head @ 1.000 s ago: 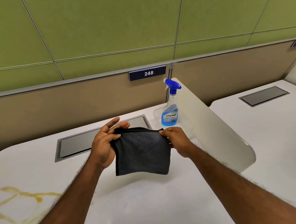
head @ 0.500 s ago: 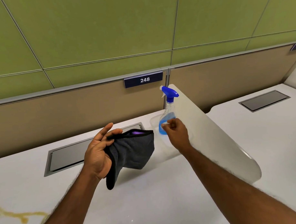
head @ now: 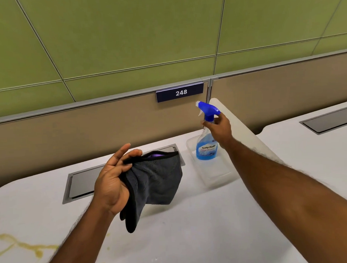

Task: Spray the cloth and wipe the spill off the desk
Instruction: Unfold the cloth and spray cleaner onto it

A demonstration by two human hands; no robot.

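Spray bottle [head: 206,148] upright, nozzle pointing left, right hand [head: 219,127] gripping neck; left hand [head: 113,182] clasping cloth [head: 154,183]

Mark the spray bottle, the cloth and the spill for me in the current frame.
spray bottle [head: 206,150], head view, on the blue label area.
cloth [head: 156,181], head view, on the middle of the hanging grey fabric.
spill [head: 38,252], head view, on the yellow streak at lower left.

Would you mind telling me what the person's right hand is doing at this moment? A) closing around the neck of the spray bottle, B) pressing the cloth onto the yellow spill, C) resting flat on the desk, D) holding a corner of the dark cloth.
A: the right hand wraps the neck of the spray bottle just under its blue trigger head, while only the left hand holds the dark cloth.
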